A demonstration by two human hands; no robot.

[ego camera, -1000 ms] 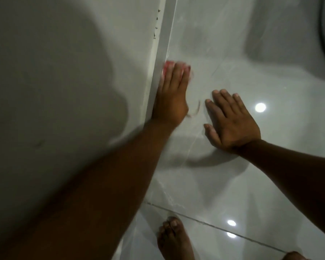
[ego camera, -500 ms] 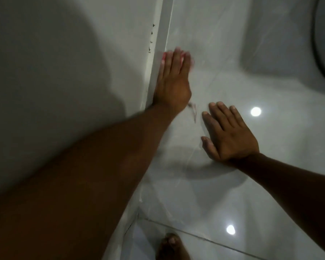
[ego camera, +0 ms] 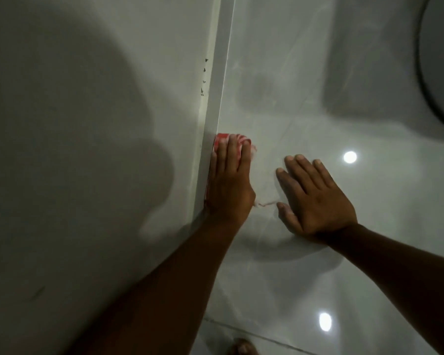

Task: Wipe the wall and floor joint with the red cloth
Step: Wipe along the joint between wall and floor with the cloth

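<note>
The left hand (ego camera: pixel 228 185) lies flat, fingers together and stretched out, pressing the red cloth (ego camera: pixel 224 139) down onto the floor (ego camera: pixel 318 290) right where it meets the white skirting strip (ego camera: pixel 217 80) at the foot of the wall (ego camera: pixel 87 124). Most of the cloth is hidden under the palm; its red and white folds show past the fingertips, a thin red edge runs along the skirting beside the little-finger side, and a loose thread (ego camera: pixel 265 204) trails out on the tile by the thumb. The right hand (ego camera: pixel 315 198) rests just beside it, palm down on the glossy tile, fingers spread slightly and holding nothing, its thumb near the end of the thread. A few small dark specks (ego camera: pixel 203 80) sit on the wall just beside the skirting, further along than the cloth. Round light reflections gleam on the floor to the right of the hands, and toes (ego camera: pixel 242 348) show at the bottom edge
</note>
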